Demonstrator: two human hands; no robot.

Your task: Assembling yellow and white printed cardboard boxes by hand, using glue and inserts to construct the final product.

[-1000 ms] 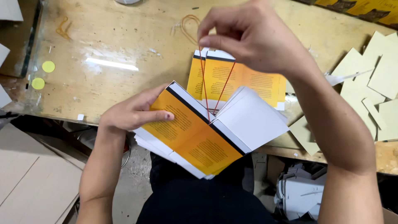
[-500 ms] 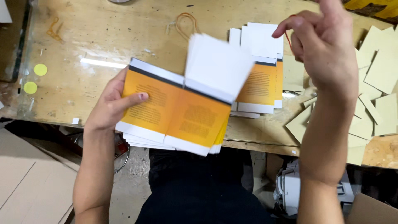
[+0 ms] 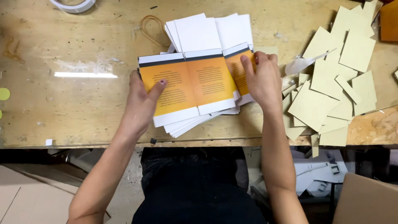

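An opened orange-and-white printed booklet [image 3: 195,85] lies flat on top of a stack of similar folded sheets [image 3: 207,31] on the wooden workbench [image 3: 74,108]. My left hand [image 3: 143,101] grips the booklet's left edge, thumb resting on the orange page. My right hand [image 3: 261,79] presses down on the right side of the stack, fingers on an orange sheet under the top one.
Many pale green card offcuts [image 3: 331,87] are scattered on the bench to the right. A loop of tan cord [image 3: 151,27] lies behind the stack, a tape roll [image 3: 74,4] at the far left edge. Yellow round stickers [image 3: 3,93] sit at the left. Cardboard lies on the floor below.
The booklet was held up open with red thread pulled by my right hand, then lowered; now it lies flat on the stack with both hands pressing it.
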